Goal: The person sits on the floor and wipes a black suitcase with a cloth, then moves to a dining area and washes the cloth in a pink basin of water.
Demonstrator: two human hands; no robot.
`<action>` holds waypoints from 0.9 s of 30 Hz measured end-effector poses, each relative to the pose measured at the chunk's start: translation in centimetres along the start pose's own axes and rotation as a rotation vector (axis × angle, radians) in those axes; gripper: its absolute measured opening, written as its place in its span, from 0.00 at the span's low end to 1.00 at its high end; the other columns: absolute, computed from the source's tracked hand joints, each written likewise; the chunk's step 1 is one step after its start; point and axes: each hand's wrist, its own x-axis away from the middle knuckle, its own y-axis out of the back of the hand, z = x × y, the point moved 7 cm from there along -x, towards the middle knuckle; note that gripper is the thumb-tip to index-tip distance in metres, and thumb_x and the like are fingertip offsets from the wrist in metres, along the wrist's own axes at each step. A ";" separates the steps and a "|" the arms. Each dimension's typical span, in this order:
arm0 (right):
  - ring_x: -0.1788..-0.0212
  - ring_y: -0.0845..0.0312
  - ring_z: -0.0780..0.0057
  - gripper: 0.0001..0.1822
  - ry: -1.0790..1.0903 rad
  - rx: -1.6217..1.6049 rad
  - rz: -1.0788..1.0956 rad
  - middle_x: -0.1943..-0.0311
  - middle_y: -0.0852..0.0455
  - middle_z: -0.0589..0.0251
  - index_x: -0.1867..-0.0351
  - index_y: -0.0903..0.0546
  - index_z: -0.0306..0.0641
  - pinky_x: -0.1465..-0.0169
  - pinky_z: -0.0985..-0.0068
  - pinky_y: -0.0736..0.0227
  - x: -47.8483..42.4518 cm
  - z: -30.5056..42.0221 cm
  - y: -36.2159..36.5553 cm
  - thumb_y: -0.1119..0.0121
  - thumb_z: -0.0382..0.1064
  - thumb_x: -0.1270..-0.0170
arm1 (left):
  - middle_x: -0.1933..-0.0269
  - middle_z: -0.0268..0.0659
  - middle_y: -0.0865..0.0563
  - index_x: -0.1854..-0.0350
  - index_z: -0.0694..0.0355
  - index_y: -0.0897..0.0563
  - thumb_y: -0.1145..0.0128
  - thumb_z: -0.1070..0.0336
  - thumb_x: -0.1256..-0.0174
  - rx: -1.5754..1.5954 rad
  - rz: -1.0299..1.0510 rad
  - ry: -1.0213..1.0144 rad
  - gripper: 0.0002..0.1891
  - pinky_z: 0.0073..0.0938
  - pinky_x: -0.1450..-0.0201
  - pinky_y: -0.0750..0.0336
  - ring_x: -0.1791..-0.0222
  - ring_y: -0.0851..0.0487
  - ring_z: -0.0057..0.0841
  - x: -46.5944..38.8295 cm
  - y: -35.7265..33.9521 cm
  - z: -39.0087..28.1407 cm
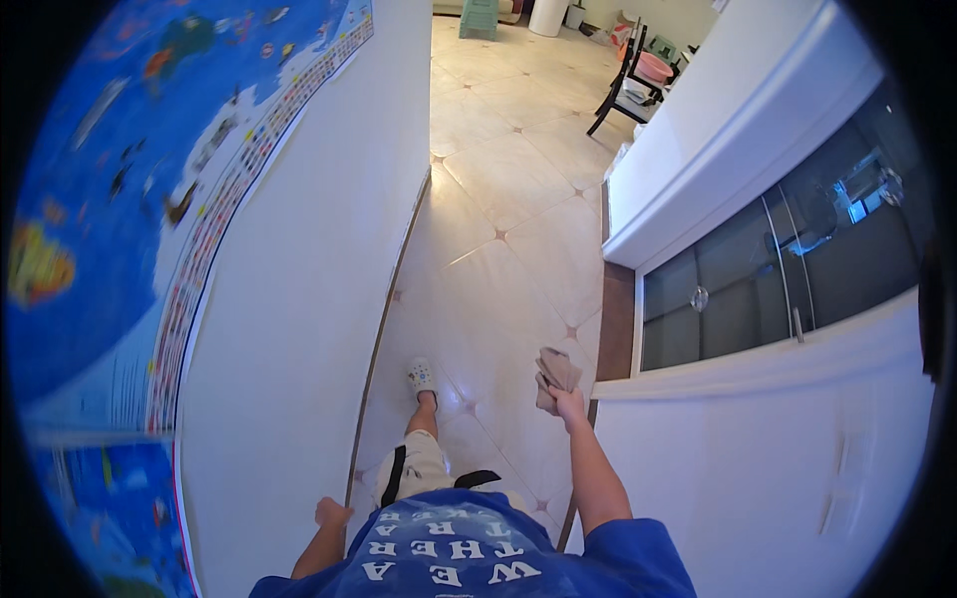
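My right hand (pixel 570 407) grips a folded greyish-beige cloth (pixel 557 371), held out in front of me over the tiled floor (pixel 516 276). Its layers fan out beyond my fingers. Low at my side, my left hand (pixel 333 513) is near the white wall (pixel 299 299), its fingers curled in. Nothing shows in it. One foot in a white clog (pixel 422 376) is forward on the tiles; the other foot is hidden.
Large world-map posters (pixel 179 149) cover the left wall. On the right are a white-framed dark glass door (pixel 718 276) and a white panel (pixel 733 463). Ahead, the passage widens to a room with a black chair (pixel 622 93), a pink basin (pixel 653 67) and a green stool (pixel 478 19).
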 end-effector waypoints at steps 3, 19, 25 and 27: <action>0.53 0.17 0.61 0.25 -0.066 0.203 -0.017 0.56 0.14 0.49 0.49 0.19 0.30 0.52 0.67 0.23 -4.6 4.7 -3.4 0.32 0.42 0.47 | 0.52 0.49 0.13 0.57 0.67 0.16 0.24 0.56 0.61 0.088 0.198 0.089 0.28 0.37 0.50 0.19 0.51 0.14 0.40 -9.4 -2.3 0.6; 0.45 0.20 0.57 0.30 -0.695 0.457 0.347 0.44 0.18 0.57 0.40 0.21 0.51 0.41 0.68 0.27 -26.2 0.0 -7.5 0.36 0.54 0.45 | 0.72 0.47 0.13 0.76 0.66 0.13 0.42 0.60 0.45 0.146 -0.179 -0.611 0.13 0.41 0.61 0.19 0.69 0.13 0.44 -26.7 42.2 -72.1; 0.34 0.31 0.58 0.36 0.439 1.189 0.428 0.31 0.32 0.60 0.34 0.29 0.51 0.35 0.66 0.31 -57.2 40.5 -18.1 0.34 0.48 0.49 | 0.60 0.52 0.13 0.67 0.65 0.14 0.38 0.51 0.50 -0.063 -0.154 -0.403 0.19 0.44 0.51 0.21 0.55 0.14 0.46 -32.9 41.6 -74.5; 0.36 0.28 0.64 0.35 0.019 0.893 0.116 0.36 0.26 0.53 0.39 0.24 0.51 0.42 0.66 0.26 -66.4 42.5 -11.9 0.33 0.44 0.56 | 0.51 0.53 0.15 0.57 0.66 0.16 0.41 0.49 0.46 -0.274 0.095 -0.601 0.24 0.49 0.48 0.24 0.48 0.17 0.49 -33.5 41.3 -83.7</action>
